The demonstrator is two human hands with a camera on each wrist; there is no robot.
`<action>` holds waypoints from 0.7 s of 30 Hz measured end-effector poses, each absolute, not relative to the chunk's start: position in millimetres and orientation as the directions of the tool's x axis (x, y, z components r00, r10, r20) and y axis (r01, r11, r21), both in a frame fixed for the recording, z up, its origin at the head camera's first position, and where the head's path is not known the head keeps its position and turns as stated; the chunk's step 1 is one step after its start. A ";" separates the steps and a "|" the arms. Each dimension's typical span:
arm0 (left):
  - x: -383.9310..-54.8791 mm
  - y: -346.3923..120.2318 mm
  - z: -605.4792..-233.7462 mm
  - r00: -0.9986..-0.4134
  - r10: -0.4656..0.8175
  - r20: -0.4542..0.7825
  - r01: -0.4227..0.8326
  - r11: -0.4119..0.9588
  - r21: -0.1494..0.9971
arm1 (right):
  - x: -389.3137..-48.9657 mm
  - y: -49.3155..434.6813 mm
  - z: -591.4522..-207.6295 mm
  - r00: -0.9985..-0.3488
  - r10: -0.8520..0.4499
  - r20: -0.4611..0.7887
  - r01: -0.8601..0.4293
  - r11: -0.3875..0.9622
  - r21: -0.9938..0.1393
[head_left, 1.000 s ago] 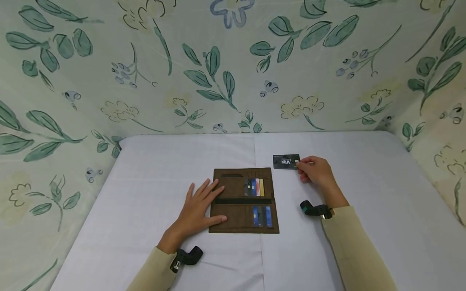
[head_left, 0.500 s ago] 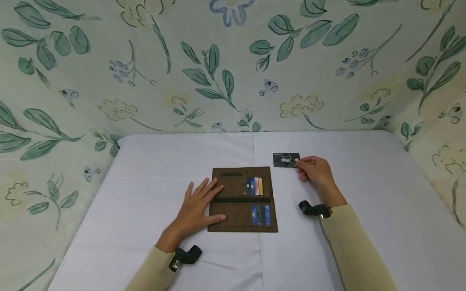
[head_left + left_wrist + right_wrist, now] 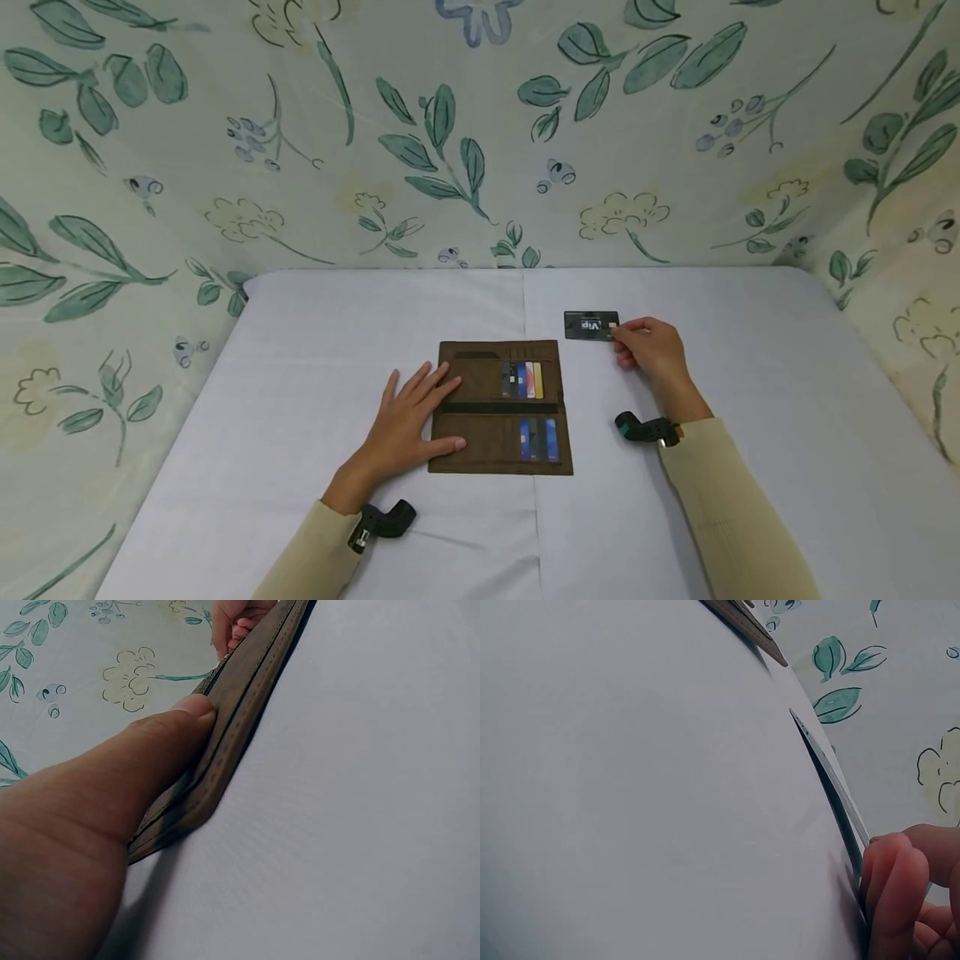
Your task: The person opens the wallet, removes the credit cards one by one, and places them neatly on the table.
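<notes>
A brown wallet lies unfolded on the white table, with several cards in its upper slots and 3 blue and grey cards in its lower ones. My left hand rests on the wallet's left side, fingers spread and straight; in the left wrist view its thumb lies on the leather near the edge. Beyond the wallet's upper right corner, my right hand pinches a black VIP card by its right end. Seen edge-on in the right wrist view, the card sits close over the tabletop.
A white cloth covers the table, whose far edge meets a wall hung with leaf-and-flower fabric. Black wrist cameras are strapped at both cuffs.
The whole scene shifts slightly in the head view. Both hands, the wallet and the VIP card keep their places relative to one another.
</notes>
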State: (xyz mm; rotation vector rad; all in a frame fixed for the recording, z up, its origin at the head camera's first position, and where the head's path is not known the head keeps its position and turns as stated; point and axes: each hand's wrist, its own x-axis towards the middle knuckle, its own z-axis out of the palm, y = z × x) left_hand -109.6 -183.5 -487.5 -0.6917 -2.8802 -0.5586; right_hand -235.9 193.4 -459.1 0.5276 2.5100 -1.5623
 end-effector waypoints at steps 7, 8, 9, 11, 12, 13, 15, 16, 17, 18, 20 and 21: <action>-109.5 -183.8 -487.4 -0.886 0.414 0.208 0.461 0.830 0.313 | -235.6 194.8 -458.8 -0.939 0.207 -0.276 0.339 0.412 -0.846; -109.7 -183.8 -487.1 -0.886 0.414 0.208 0.461 0.831 0.312 | -235.7 194.7 -458.7 -0.940 0.205 -0.274 0.337 0.411 -0.847; -109.8 -183.9 -486.8 -0.886 0.414 0.208 0.461 0.830 0.313 | -235.9 194.7 -458.7 -0.940 0.204 -0.275 0.337 0.411 -0.847; -110.4 -184.1 -486.2 -0.886 0.414 0.207 0.461 0.831 0.312 | -235.7 194.1 -458.6 -0.939 0.208 -0.274 0.338 0.407 -0.848; -110.7 -184.2 -486.0 -0.886 0.414 0.207 0.461 0.831 0.310 | -235.6 193.7 -458.6 -0.938 0.211 -0.274 0.339 0.405 -0.849; -111.1 -184.2 -486.0 -0.886 0.414 0.207 0.461 0.832 0.309 | -235.5 193.4 -458.6 -0.939 0.213 -0.271 0.337 0.405 -0.850; -111.3 -184.5 -486.0 -0.887 0.413 0.206 0.459 0.832 0.310 | -235.3 193.1 -459.0 -0.937 0.220 -0.269 0.339 0.406 -0.849; -111.2 -184.6 -486.0 -0.888 0.413 0.205 0.459 0.832 0.312 | -235.2 192.8 -459.1 -0.937 0.224 -0.269 0.340 0.404 -0.849; -111.1 -184.7 -486.3 -0.888 0.413 0.201 0.458 0.832 0.312 | -235.1 192.9 -459.4 -0.936 0.227 -0.270 0.343 0.404 -0.848; -110.7 -184.8 -486.5 -0.889 0.413 0.197 0.457 0.832 0.315 | -234.9 192.8 -459.6 -0.935 0.230 -0.271 0.345 0.404 -0.847; -109.7 -184.8 -486.7 -0.890 0.413 0.193 0.455 0.830 0.323 | -234.4 193.2 -460.4 -0.932 0.233 -0.279 0.353 0.400 -0.846; -109.2 -184.7 -487.0 -0.891 0.413 0.189 0.454 0.829 0.325 | -234.0 193.2 -460.7 -0.930 0.236 -0.283 0.358 0.397 -0.845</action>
